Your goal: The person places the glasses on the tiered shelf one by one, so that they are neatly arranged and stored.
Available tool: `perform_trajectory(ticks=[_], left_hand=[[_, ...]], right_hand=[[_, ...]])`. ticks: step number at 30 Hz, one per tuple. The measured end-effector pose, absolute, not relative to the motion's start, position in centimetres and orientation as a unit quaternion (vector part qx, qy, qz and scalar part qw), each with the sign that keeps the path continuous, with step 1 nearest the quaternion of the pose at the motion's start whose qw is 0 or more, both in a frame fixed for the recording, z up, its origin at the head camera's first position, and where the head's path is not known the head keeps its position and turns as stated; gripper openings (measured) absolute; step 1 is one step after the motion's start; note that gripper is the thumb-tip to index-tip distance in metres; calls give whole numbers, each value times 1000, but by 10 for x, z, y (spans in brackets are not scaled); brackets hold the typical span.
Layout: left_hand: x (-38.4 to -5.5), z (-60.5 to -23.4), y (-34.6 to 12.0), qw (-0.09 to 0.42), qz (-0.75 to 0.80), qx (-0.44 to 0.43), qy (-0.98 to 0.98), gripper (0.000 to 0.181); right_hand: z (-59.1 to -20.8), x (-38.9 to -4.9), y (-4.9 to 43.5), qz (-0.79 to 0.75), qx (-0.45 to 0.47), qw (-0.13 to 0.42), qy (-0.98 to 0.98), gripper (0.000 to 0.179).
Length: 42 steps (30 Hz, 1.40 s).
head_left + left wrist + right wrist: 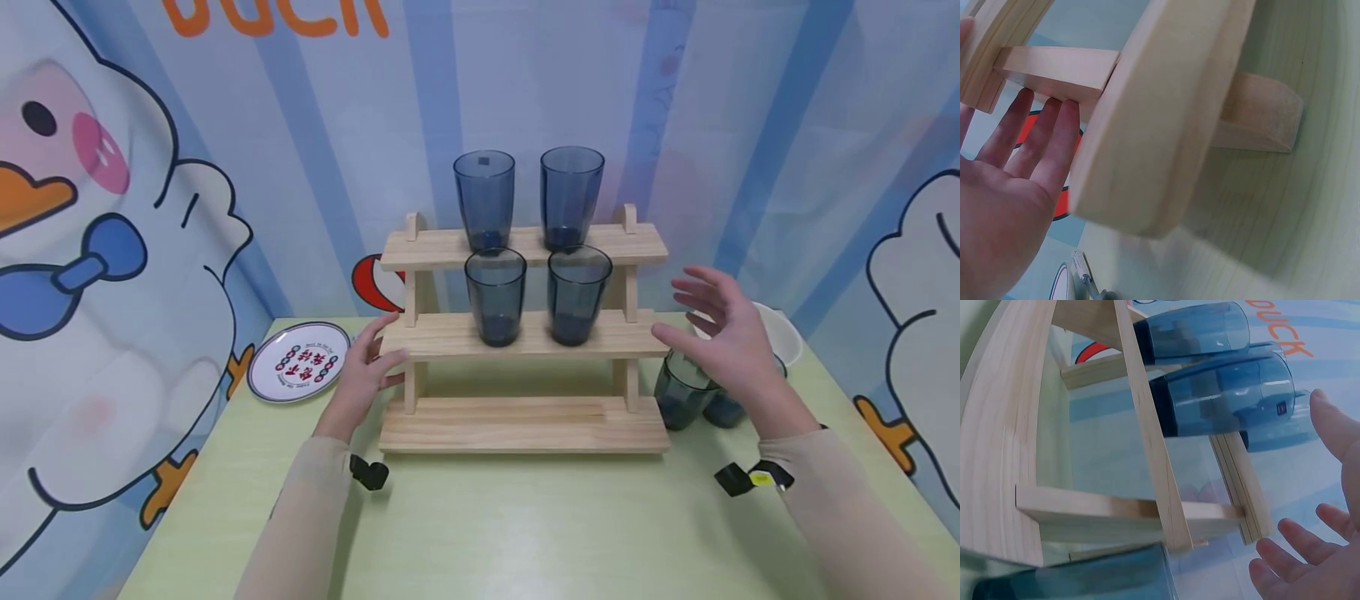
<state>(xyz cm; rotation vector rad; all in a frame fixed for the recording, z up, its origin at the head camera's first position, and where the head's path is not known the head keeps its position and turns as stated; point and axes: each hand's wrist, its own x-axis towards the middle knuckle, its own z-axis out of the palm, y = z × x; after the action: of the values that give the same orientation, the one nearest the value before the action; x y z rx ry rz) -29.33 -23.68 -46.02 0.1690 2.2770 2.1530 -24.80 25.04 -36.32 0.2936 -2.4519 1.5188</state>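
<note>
Your wooden rack (525, 425) sits between your hands, its long side running left to right. Your left hand (358, 379) is nearer, its loose fingers touching the left post (1060, 65). Your right hand (726, 333) holds nothing, fingers spread, just off the right end. Farther back, cups (496, 300) stand on the rack.

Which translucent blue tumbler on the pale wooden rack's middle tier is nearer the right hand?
The right tumbler; the left tumbler stands farther from the right hand.
</note>
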Motion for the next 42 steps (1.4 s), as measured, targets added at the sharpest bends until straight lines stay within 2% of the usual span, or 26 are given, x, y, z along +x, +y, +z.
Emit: perform_trajectory(ticks=[7, 16, 30, 42], left_hand=[[-292, -460, -237, 1, 686, 55, 725, 64], [-293, -461, -237, -1, 686, 56, 725, 66], [-294, -460, -237, 4, 683, 54, 729, 68], [-293, -460, -237, 3, 685, 52, 727, 66]], right_hand=[[-366, -241, 273, 509, 88, 139, -845, 82], [-377, -231, 308, 476, 55, 136, -867, 86], [-409, -219, 362, 443, 14, 97, -891, 88], [-447, -218, 370, 466, 4, 63, -883, 98]])
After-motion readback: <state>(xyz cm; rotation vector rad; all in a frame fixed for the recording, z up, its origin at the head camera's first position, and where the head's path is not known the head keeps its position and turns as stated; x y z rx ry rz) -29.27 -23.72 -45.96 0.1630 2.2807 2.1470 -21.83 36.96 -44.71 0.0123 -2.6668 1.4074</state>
